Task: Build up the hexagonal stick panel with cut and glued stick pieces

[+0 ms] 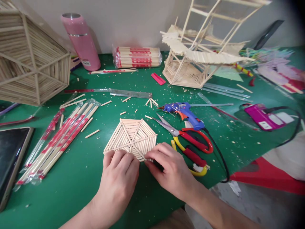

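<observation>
A flat hexagonal panel of wooden sticks (pixel 132 136) lies on the green table, with spokes crossing at its middle. My left hand (pixel 119 178) is curled over its near left edge, fingertips hidden behind the knuckles. At the near right corner, my right hand (pixel 170 168) pinches the panel's edge between thumb and fingers. Close by on the right are open scissors (pixel 188 136) with red handles, pliers (pixel 194 157) with red and yellow grips, and a blue glue gun (pixel 183 111) pointing left.
Packs of wrapped chopsticks (pixel 64 133) and a phone (pixel 14 159) lie left. Behind stand a large stick panel (pixel 35 70), a pink bottle (pixel 82 41), a chopstick bundle (pixel 138 57) and a wooden stick frame (pixel 188 63). A purple box with a cable (pixel 264 116) sits right.
</observation>
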Tool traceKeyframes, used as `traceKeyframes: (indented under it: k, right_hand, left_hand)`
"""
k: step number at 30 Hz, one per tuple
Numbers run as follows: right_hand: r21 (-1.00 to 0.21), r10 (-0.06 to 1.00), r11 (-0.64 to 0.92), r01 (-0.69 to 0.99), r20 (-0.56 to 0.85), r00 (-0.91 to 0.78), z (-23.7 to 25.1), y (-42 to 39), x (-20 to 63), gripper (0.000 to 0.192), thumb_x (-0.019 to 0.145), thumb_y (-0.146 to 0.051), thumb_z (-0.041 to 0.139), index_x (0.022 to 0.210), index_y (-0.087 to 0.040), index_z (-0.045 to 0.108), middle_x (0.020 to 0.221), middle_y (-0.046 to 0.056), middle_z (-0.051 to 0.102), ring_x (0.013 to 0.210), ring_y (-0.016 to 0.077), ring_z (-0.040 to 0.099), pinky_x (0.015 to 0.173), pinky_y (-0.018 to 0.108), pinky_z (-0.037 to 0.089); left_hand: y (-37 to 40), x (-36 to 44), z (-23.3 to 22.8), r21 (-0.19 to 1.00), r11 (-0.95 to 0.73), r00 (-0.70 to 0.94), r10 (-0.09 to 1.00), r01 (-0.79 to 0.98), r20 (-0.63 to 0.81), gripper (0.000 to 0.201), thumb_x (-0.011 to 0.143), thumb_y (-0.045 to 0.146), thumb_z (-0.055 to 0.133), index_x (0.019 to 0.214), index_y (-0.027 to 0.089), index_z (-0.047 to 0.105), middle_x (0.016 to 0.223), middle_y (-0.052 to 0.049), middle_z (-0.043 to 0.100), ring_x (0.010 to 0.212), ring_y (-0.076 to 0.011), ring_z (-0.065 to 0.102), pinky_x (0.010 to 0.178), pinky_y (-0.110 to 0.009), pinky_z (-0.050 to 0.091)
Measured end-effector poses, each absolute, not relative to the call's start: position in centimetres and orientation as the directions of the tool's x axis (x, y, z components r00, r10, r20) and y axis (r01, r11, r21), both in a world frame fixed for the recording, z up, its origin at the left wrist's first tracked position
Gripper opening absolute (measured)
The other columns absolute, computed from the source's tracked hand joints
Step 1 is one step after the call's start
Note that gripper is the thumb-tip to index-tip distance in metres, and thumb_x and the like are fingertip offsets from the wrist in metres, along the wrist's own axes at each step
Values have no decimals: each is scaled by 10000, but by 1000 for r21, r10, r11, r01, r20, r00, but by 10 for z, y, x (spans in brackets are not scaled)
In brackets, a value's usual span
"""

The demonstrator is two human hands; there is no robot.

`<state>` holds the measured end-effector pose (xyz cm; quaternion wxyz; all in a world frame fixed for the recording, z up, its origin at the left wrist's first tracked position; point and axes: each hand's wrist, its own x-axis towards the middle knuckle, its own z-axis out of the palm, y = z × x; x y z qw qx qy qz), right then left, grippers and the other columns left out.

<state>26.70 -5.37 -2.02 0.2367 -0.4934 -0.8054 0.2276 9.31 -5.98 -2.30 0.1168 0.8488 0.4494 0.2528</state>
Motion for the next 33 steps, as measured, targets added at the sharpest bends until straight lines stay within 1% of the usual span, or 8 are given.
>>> traceKeyframes:
  k: [8, 14, 23, 30, 33]
  right_hand:
    - [-574, 896, 420, 703, 138, -422, -20, -52, 263, 146, 856, -151, 506, 789, -178, 633, 757, 38, 562, 738, 169, 493, 632, 297, 400]
    - [-570, 901, 410, 712, 134, -412, -20, -52, 263, 130, 852, -148, 512, 772, -175, 611, 762, 33, 566, 739, 166, 492, 637, 295, 396]
    - [-576, 907, 403, 711, 146, -396, -19, -52, 262, 102, 839, -135, 530, 770, -181, 590, 764, 25, 570, 734, 165, 498, 638, 293, 397]
    - [-590, 917, 379, 713, 138, -374, -19, -51, 263, 107, 825, -118, 530, 748, -187, 559, 755, 19, 562, 723, 162, 502, 629, 288, 398]
    - [-592, 919, 373, 714, 135, -369, -19, -51, 263, 92, 823, -125, 530, 763, -186, 562, 763, 23, 566, 730, 168, 508, 634, 293, 405]
  left_hand:
    - [-59, 93, -21, 391, -571, 461, 818, 722, 344, 187, 863, 87, 452, 760, 155, 593, 722, -33, 610, 748, -202, 473, 706, -379, 305]
    - [-59, 93, -22, 377, -574, 465, 816, 727, 343, 180, 866, 93, 450, 786, 154, 598, 732, -32, 616, 754, -202, 481, 712, -379, 307]
    - [-58, 93, -22, 410, -570, 466, 820, 712, 333, 177, 864, 98, 451, 780, 146, 599, 730, -35, 616, 729, -195, 486, 702, -379, 310]
    - [-59, 92, -23, 441, -557, 457, 830, 704, 318, 197, 864, 94, 445, 740, 165, 581, 727, -30, 603, 725, -191, 478, 697, -372, 318]
    - [-60, 89, -22, 436, -537, 436, 842, 722, 316, 154, 852, 113, 479, 753, 181, 575, 750, -26, 602, 744, -194, 483, 702, -366, 329]
